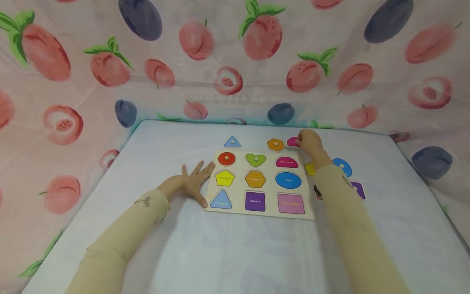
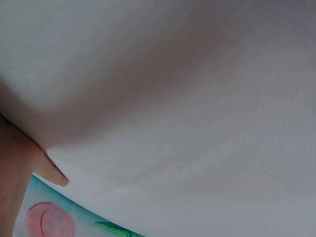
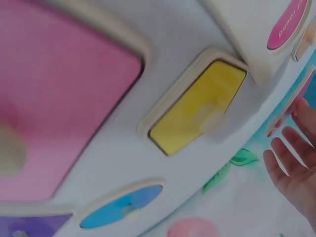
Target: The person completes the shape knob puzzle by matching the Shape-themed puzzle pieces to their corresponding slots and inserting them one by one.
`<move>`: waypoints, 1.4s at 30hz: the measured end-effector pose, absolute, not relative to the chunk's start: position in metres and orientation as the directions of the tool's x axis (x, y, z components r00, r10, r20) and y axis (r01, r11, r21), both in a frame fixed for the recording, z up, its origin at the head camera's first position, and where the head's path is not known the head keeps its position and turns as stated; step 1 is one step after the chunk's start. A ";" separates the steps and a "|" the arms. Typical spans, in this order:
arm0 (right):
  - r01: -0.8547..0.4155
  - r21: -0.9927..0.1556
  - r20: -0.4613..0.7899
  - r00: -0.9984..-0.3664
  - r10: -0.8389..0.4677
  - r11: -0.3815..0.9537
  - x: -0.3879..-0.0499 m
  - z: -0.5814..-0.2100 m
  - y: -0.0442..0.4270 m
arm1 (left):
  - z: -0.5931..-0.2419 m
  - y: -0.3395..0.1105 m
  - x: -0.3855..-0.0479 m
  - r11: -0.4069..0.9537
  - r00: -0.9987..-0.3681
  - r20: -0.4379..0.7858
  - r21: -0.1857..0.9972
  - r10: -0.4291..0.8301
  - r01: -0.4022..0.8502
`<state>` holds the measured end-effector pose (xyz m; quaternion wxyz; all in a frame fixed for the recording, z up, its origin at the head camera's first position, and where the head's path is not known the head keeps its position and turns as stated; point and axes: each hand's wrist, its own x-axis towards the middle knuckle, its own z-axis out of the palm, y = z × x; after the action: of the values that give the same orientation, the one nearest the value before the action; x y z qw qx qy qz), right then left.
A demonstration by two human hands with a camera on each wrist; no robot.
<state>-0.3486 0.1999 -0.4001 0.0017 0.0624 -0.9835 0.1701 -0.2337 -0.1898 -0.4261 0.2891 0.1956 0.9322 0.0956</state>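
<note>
A pale wooden shape puzzle board (image 1: 236,190) lies on the table. My left hand (image 1: 192,183) rests at its left edge with fingers spread; the left wrist view catches only part of this hand (image 2: 19,168). Beyond the board's far right corner, my right hand (image 1: 310,143) pinches a magenta half-round puzzle piece (image 1: 292,141). In the right wrist view that piece (image 3: 294,103) is tilted at the fingertips; its knob is hidden. A red circle piece (image 1: 227,158) and a green heart piece (image 1: 255,159) sit in the board's far row. The printed half-round slot (image 1: 287,162) is uncovered.
Behind the board lie a blue triangle piece (image 1: 232,141) and an orange hexagon piece (image 1: 276,144). Right of it are a yellow piece (image 3: 197,108), a blue oval piece (image 1: 342,167), a purple square piece (image 1: 358,190) and a pink piece (image 3: 64,98). A fruit-print curtain (image 1: 257,98) hangs behind.
</note>
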 end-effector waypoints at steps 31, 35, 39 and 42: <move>-0.207 -0.292 -0.116 -0.961 -0.250 0.934 -0.315 -0.398 0.187 | -0.425 -0.195 -0.236 0.898 -0.747 -0.503 0.304 0.434 0.317; -0.221 -0.295 -0.104 -0.960 -0.261 0.930 -0.312 -0.398 0.188 | -0.428 -0.192 -0.236 0.903 -0.757 -0.496 0.292 0.426 0.316; -0.239 -0.291 -0.110 -0.954 -0.281 0.926 -0.309 -0.400 0.188 | -0.431 -0.192 -0.238 0.902 -0.757 -0.494 0.290 0.428 0.321; -0.252 -0.286 -0.107 -0.950 -0.292 0.925 -0.308 -0.403 0.187 | -0.431 -0.192 -0.240 0.898 -0.752 -0.495 0.299 0.435 0.323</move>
<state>-0.3078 0.1869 -0.4030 -0.0738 0.1391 -0.9782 0.1355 -0.2396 -0.1916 -0.4310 0.2871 0.2036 0.9309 0.0978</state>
